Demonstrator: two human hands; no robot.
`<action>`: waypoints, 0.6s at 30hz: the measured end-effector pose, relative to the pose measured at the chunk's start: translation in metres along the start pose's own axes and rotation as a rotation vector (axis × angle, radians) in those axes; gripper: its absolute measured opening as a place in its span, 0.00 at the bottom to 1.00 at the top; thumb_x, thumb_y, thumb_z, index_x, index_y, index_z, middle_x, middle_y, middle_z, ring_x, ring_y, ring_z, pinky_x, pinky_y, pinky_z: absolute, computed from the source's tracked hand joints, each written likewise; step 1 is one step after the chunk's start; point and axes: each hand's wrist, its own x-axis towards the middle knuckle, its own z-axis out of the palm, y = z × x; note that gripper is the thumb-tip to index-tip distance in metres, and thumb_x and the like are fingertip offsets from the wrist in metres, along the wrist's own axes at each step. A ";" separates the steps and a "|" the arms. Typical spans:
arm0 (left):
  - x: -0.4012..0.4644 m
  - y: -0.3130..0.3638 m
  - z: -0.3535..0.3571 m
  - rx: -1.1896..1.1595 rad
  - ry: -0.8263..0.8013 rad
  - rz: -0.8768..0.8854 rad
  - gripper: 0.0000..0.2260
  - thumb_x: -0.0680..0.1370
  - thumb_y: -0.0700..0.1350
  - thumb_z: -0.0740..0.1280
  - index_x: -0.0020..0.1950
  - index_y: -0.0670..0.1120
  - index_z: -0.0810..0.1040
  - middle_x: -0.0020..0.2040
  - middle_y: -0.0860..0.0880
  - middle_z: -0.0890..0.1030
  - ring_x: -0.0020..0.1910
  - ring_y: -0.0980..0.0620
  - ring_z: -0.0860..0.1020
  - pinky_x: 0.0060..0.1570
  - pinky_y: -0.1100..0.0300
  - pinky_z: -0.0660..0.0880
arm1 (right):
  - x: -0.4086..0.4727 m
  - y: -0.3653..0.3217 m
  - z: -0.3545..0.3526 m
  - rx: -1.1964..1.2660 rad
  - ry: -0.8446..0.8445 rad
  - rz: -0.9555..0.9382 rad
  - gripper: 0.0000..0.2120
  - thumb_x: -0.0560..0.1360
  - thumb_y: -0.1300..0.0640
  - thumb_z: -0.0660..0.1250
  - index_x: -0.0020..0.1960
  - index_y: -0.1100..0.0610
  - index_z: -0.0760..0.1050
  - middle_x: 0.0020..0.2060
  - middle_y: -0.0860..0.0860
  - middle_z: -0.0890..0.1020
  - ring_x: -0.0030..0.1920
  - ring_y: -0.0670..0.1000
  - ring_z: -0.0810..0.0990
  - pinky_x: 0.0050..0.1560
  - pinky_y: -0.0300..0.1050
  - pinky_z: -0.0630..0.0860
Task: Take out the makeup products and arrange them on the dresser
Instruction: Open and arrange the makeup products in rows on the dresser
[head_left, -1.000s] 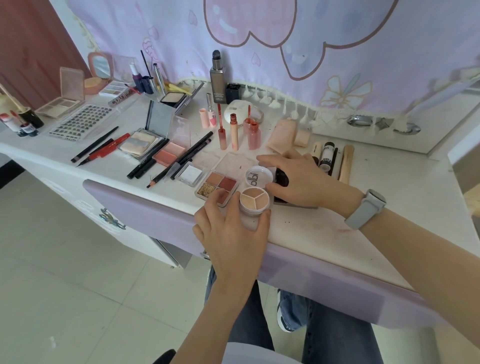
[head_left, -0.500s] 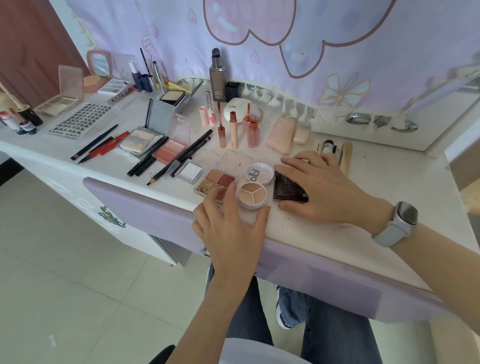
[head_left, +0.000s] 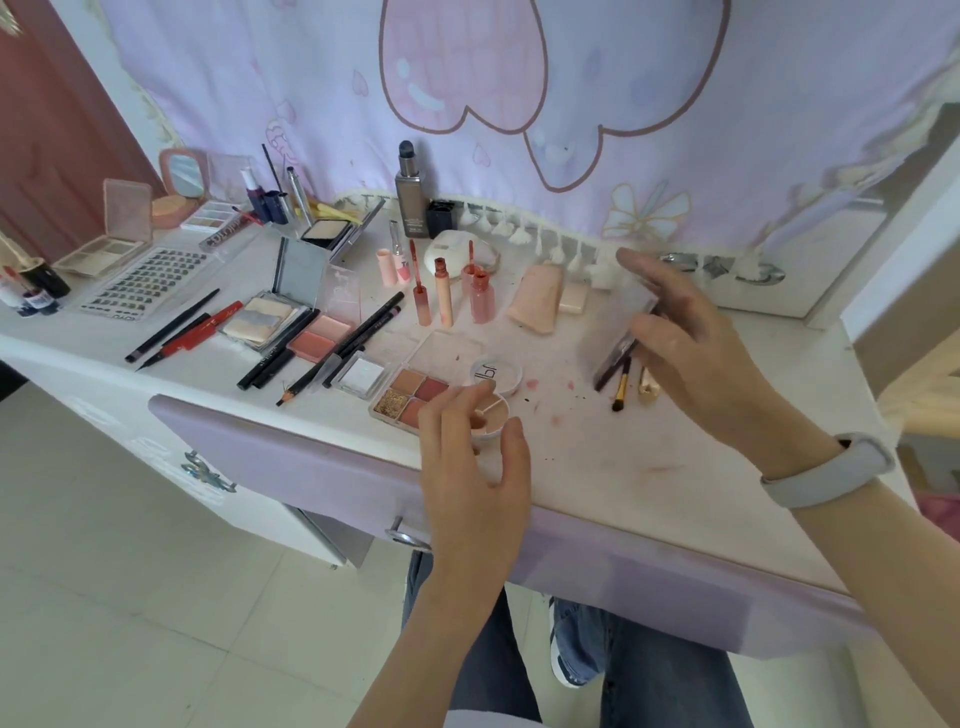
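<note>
Head view: left hand sits at the front edge of the dresser, fingers curled loosely around the round three-shade concealer pot; thumb and index at its rim, contact looks light, can't confirm a firm grip. Right hand is raised to the right of that pot, gripping a dark flat palette tilted up on edge, thumb on one face and fingers behind; motion blur hides detail. White band on the right wrist.

Relative to the concealer pot:
- just behind, touching or nearly: its clear lid with printed lettering
- just left: four-pan eyeshadow quad, lid open
- further left: small white highlighter pan, then black pencils lying diagonally, a blush duo, an open powder compact
- right: small brush and a gold tube lying under the raised palette
- behind: upright lip tints, pink squeeze tube lying flat, tall grey foundation bottle at the curtain
- far left: lash tray, open palettes, small pink mirror

Dresser top shows pink and red smears near the pot.
</note>
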 end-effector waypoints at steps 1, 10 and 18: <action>0.002 0.006 0.003 -0.081 -0.039 -0.052 0.10 0.75 0.43 0.64 0.54 0.54 0.73 0.51 0.53 0.76 0.46 0.59 0.74 0.45 0.69 0.71 | -0.003 -0.001 -0.002 0.150 0.033 0.019 0.17 0.69 0.59 0.62 0.57 0.48 0.72 0.46 0.50 0.74 0.45 0.46 0.76 0.52 0.40 0.75; 0.023 0.049 0.037 -1.120 -0.382 -0.957 0.14 0.79 0.52 0.59 0.50 0.42 0.78 0.43 0.45 0.84 0.42 0.46 0.83 0.38 0.56 0.80 | -0.037 0.006 -0.017 -0.003 0.067 0.043 0.11 0.69 0.57 0.65 0.51 0.52 0.72 0.52 0.53 0.77 0.54 0.47 0.77 0.55 0.43 0.75; 0.026 0.044 0.035 -1.259 -0.428 -0.963 0.19 0.74 0.48 0.65 0.61 0.39 0.75 0.50 0.39 0.80 0.51 0.40 0.80 0.45 0.52 0.79 | -0.049 -0.003 -0.021 -0.660 -0.051 -0.107 0.14 0.72 0.55 0.68 0.57 0.48 0.75 0.67 0.43 0.70 0.66 0.39 0.68 0.66 0.38 0.66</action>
